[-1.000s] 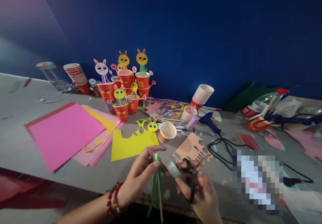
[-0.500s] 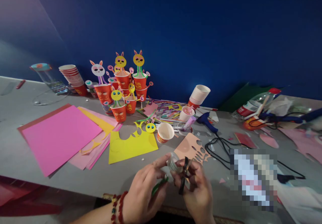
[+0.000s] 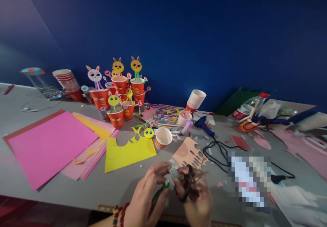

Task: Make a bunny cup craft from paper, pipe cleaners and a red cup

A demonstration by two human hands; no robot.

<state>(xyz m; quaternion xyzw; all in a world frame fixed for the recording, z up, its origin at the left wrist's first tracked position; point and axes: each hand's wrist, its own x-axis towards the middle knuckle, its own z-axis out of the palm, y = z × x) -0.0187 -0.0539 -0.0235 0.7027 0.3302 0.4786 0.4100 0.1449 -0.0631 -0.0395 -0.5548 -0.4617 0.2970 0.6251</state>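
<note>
My left hand (image 3: 148, 191) is closed around a short green strip (image 3: 157, 193), perhaps a pipe cleaner, with a whitish end near the thumb. Its index fingertip rests against a clear, ridged roll (image 3: 174, 170), which could be tape. My right hand (image 3: 199, 199) grips black-handled scissors (image 3: 185, 195), their blades pointing right across the fingers, and pinches the roll's other side. Beyond the hands stand a paper cup (image 3: 164, 136) and a yellow rabbit face (image 3: 148, 131). A yellow sheet with cut-outs (image 3: 127, 153) and a peach cut sheet (image 3: 188, 152) lie nearby.
Rabbit-topped red cups (image 3: 116, 117) are grouped at the back. Pink sheets (image 3: 53, 145) lie left. A blue glue gun (image 3: 204, 125) trails its black cord (image 3: 217, 152) on the right, near a bottle (image 3: 247, 108). A cup stack (image 3: 195, 100) stands by the wall.
The view has shifted, so most things appear farther left. My hands remain around the roll; the right hand has turned slightly, bringing the scissor blades into sight.
</note>
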